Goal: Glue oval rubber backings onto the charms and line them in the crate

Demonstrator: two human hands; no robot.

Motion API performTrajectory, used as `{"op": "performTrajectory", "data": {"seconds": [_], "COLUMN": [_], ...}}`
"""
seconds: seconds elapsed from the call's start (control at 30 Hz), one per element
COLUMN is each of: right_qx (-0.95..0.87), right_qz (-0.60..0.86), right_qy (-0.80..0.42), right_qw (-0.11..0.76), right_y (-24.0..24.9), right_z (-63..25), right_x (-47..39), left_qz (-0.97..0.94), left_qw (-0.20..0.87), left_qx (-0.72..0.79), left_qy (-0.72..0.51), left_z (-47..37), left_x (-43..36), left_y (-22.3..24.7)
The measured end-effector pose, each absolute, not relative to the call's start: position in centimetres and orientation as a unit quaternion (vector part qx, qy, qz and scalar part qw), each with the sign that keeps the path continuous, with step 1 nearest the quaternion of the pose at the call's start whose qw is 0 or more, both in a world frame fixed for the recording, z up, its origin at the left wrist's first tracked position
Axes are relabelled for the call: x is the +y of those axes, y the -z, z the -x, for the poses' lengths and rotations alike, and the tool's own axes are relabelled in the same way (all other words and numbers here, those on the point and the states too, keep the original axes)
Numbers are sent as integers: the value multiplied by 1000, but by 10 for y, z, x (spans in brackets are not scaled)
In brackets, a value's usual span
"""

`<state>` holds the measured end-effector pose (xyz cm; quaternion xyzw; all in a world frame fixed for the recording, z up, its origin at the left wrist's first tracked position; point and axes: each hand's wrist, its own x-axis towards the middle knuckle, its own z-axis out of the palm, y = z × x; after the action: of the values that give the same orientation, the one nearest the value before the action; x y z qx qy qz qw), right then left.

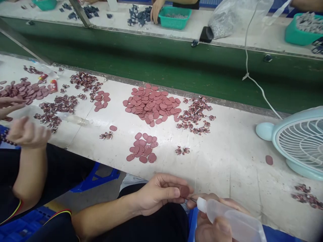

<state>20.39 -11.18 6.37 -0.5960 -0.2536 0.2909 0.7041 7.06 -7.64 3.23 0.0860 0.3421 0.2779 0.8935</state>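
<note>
My left hand [161, 195] pinches a reddish-brown oval disc [184, 191] between thumb and fingers at the table's near edge. To its right, my right hand [214, 222] is wrapped round a translucent squeeze bottle [232, 216] with a white cap and a thin metal tip. The tip points left, close beside the disc; whether they touch is hidden by my fingers. In front of my hands lies a small group of oval discs [143, 148], with a larger heap of discs [151, 102] behind it. Small brown-and-white figure-like pieces [194, 114] are piled to the right of the heap.
A light-blue fan [300, 141] stands at the right, near a single disc [269, 160]. At the left, another person's hands [29, 132] are beside more discs and small pieces. Beyond a green divider [151, 64], a further table holds green baskets [175, 20] and a plastic bag [224, 20].
</note>
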Motion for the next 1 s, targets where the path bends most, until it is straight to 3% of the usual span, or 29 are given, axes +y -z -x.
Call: {"op": "performTrajectory", "data": {"seconds": [0.33,0.53,0.67,1.0], "right_qx": [-245,-133,-90,-203], "right_qz": [615,530,556,622], "right_qy": [-302,-489,-529,-493], "right_qw": [686,680,635,573], "right_y": [-65,-54,-50,-40], "right_z": [-202,-252,-285,-286], "right_x": [-114,-118,-111,-113], "left_qz": [-74,-65,-63,-61], "left_qw": [895,903,905,896], "left_qx": [336,305,284,299], "left_qy": [-284,-297,-310,-323], "left_z": [-73,-71,-66,-54], "left_x": [-74,-71,-66,-61], "left_y": [-31,-34,-35,-31]}}
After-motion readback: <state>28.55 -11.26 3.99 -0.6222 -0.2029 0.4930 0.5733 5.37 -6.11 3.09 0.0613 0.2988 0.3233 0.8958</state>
